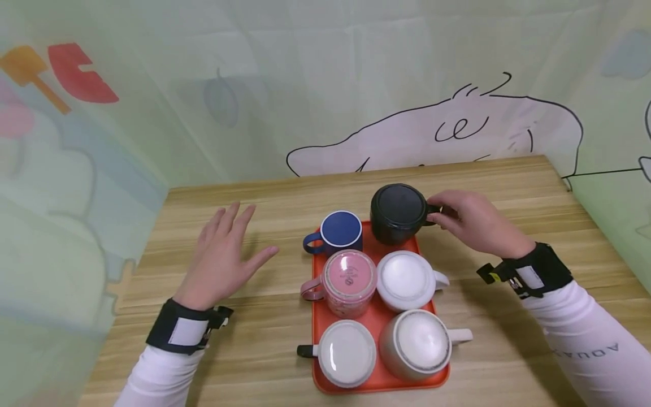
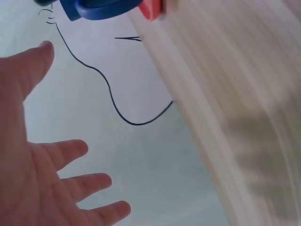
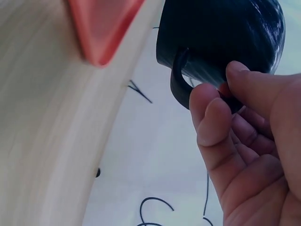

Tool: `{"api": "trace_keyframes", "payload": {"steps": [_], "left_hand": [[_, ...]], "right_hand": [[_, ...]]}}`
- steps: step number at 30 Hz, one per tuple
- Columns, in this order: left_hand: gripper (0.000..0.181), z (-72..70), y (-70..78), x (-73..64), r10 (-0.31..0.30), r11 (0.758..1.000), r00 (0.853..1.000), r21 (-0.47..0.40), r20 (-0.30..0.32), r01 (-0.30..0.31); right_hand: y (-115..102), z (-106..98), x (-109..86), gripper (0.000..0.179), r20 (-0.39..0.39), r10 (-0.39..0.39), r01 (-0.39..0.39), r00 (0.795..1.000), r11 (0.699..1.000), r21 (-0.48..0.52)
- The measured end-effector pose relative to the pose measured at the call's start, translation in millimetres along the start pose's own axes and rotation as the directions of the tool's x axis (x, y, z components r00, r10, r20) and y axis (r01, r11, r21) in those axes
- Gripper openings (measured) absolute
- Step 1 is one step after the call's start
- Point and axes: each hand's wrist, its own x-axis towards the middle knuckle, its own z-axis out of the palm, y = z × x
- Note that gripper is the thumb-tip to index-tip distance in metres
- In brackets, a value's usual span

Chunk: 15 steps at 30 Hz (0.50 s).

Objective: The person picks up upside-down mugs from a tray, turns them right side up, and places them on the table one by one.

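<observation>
My right hand [image 1: 470,220] pinches the handle of a black mug [image 1: 399,206] between thumb and curled fingers. That mug is bottom up at the far right corner of a red tray [image 1: 376,311]; in the right wrist view the black mug [image 3: 218,35] appears raised off the tray corner [image 3: 101,56]. Left of the tray, my left hand [image 1: 216,254] hovers over the table with fingers spread and nothing in it. Nearest to it are a blue mug [image 1: 341,230] and an upside-down pink mug [image 1: 350,277], their handles pointing left.
Also on the tray, bottoms up, are a white mug [image 1: 406,280], a pale mug with a black handle [image 1: 347,353] and a larger off-white mug [image 1: 419,342]. The wooden table [image 1: 269,333] ends against a cartoon-printed cloth [image 1: 254,113] at the back and left.
</observation>
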Motion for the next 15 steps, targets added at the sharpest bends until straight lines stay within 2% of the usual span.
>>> {"api": "trace_keyframes", "payload": {"steps": [10, 13, 15], "left_hand": [[0.089, -6.0, 20.5, 10.2, 0.07, 0.994, 0.997, -0.088, -0.014, -0.071], [0.087, -6.9, 27.9, 12.4, 0.091, 0.983, 0.996, -0.162, -0.007, -0.091], [0.085, -7.1, 32.8, 14.2, 0.109, 0.967, 0.994, -0.233, -0.004, -0.107]], "right_hand": [[-14.9, -9.1, 6.9, 0.023, -0.109, 0.039, -0.026, 0.993, 0.993, 0.118], [-20.7, -11.3, 9.3, 0.022, -0.122, 0.081, -0.059, 0.989, 0.984, 0.17], [-25.5, -12.6, 10.9, 0.021, -0.126, 0.123, -0.094, 0.984, 0.973, 0.211]]}}
